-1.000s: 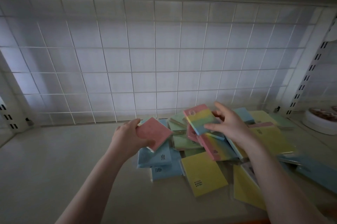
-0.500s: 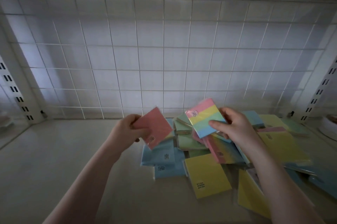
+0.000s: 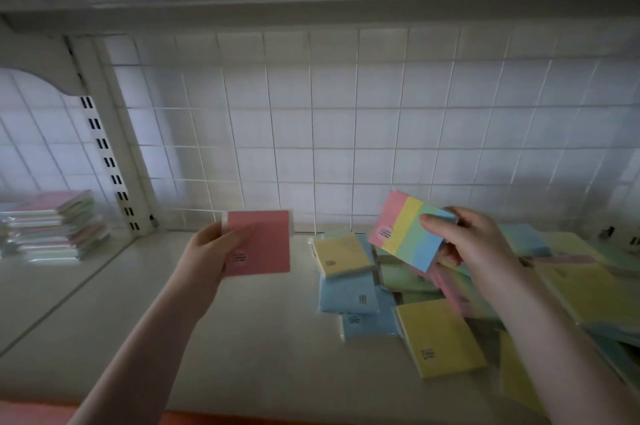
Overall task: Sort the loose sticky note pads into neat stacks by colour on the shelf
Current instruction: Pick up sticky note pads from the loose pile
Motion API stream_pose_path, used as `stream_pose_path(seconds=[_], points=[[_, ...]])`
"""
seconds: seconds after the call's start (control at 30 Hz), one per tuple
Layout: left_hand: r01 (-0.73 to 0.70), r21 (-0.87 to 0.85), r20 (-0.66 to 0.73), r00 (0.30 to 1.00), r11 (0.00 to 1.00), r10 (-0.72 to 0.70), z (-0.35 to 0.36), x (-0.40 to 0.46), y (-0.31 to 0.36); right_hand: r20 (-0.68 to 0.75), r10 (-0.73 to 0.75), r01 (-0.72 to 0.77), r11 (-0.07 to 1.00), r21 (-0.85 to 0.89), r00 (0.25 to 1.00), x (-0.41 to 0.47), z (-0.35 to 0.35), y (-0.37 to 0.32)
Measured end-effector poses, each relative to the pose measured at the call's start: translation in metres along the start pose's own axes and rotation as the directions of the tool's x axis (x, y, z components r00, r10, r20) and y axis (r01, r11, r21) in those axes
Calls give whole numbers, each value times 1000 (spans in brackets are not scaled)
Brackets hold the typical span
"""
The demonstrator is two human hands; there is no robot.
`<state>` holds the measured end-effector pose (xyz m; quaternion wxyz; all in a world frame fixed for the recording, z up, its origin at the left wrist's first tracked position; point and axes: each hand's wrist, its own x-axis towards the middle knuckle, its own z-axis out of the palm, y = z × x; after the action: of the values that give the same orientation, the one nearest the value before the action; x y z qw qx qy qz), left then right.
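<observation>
Head view: both hands are up over the shelf (image 3: 242, 338), each holding one pad. The left hand (image 3: 207, 251) grasps a pink pad (image 3: 263, 244) by its left edge, thumb across the face, pad held clear of the shelf surface. The right hand (image 3: 474, 244) pinches a striped pad (image 3: 408, 230) banded pink, yellow, green and blue, thumb on the blue end, pad tilted and raised above the pile.

Against the frame half a second back: the pink pad now sits squarer to the camera and well left of the loose pads (image 3: 433, 303); before, it overlapped their left edge. The gap between the two held pads is wider. The striped pad is higher above the pile and more tilted.

The view has swung left. A shelf upright (image 3: 114, 165) with dark slots stands further in frame, and beyond it, in the neighbouring bay, a stack of pads (image 3: 52, 224) in mixed pastel colours has come into view.

The loose pads lie unsorted right of centre: yellow, blue and green ones overlapping, a yellow pad (image 3: 440, 338) nearest the front. A wire grid panel (image 3: 346, 134) backs the shelf.
</observation>
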<state>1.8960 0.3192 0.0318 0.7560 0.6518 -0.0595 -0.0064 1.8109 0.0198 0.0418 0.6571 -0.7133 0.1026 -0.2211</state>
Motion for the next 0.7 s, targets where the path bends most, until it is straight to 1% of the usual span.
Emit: stream_pose_path(seconds=[0.07, 0.23, 0.3, 0.37, 0.6, 0.7], points=[[-11, -13, -9, 1000, 1000, 11, -15, -4, 3, 26, 36, -37, 998, 57, 999, -7, 22, -3], [-10, -30, -87, 996, 1000, 7, -73, -13, 8, 43, 46, -47, 998, 35, 998, -25, 98, -9], [-3, 4, -128, 992, 1000, 4, -107, -16, 9, 51, 56, -57, 998, 32, 997, -36, 134, -7], [-9, -2, -153, 988, 1000, 8, -144, -19, 10, 66, 65, -67, 997, 40, 996, -46, 172, -6], [12, -1, -197, 980, 1000, -12, -276, -10, 22, 106, 105, -111, 992, 54, 989, -79, 309, -6], [14, 17, -222, 975, 1000, -10, -318, 0, 29, 115, 132, -138, 989, 44, 985, -86, 354, -9]])
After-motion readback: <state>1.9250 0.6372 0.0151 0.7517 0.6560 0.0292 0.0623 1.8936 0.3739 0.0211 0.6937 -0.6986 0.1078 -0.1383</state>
